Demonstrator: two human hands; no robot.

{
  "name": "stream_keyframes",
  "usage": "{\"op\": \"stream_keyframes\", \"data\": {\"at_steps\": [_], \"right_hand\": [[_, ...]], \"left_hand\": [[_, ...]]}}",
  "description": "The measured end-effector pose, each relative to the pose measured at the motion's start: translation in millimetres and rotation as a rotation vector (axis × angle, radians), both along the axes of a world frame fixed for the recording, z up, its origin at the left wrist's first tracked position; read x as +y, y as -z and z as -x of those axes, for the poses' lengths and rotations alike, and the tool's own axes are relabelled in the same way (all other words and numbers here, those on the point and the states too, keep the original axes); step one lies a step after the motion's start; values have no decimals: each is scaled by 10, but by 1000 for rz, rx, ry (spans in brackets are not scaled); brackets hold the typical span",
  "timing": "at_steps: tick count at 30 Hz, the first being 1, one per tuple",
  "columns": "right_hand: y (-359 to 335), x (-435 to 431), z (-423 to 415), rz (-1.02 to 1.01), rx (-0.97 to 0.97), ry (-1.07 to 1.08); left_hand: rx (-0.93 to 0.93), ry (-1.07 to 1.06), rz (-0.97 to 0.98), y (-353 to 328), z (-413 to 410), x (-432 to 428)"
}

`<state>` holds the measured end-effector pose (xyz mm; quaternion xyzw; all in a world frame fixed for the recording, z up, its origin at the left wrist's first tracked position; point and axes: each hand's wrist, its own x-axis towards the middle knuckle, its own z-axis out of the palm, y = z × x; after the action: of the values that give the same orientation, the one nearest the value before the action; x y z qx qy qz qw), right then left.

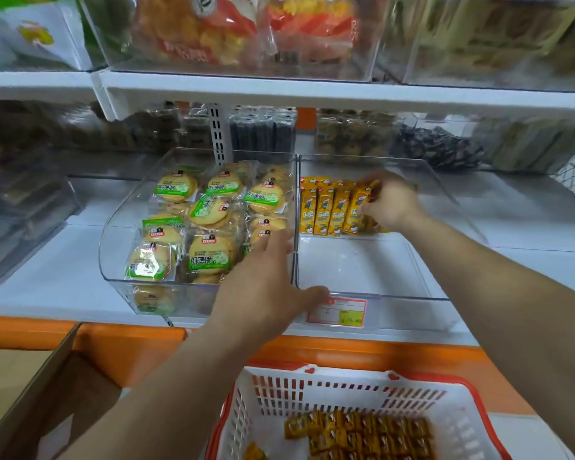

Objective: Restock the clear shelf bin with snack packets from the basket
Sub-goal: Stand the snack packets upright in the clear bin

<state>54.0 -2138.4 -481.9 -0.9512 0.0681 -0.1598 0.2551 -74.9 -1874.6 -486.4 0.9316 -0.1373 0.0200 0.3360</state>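
A clear shelf bin [372, 293] stands on the white shelf, right of centre. At its back stands a row of yellow snack packets [329, 207], upright and side by side. My right hand [390, 200] reaches into the bin and is closed on the rightmost yellow packets of that row. My left hand [266, 283] rests with fingers spread on the front left corner of the bin, thumb over its front rim. Below, a white basket [452, 403] with an orange rim holds several more yellow packets [359, 429].
Left of the bin, a second clear bin [113, 240] holds round biscuit packs with green labels. A price tag [337, 312] sits on the bin's front. An open cardboard box [47, 393] stands at lower left. Upper shelves carry more clear bins of snacks.
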Motion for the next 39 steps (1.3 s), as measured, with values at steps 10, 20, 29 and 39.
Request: {"op": "stream_keyframes", "data": {"at_steps": [10, 20, 29, 39], "right_hand": [[203, 114, -153, 221, 18, 13], [-147, 71, 306, 141, 25, -4], [-453, 367, 1877, -74, -47, -356], [1154, 521, 2627, -100, 550, -479]], "left_hand": [[-6, -9, -97, 3, 2, -24], [3, -13, 18, -181, 95, 75], [-113, 133, 37, -358, 715, 298], [443, 220, -494, 1044, 1099, 221]]}}
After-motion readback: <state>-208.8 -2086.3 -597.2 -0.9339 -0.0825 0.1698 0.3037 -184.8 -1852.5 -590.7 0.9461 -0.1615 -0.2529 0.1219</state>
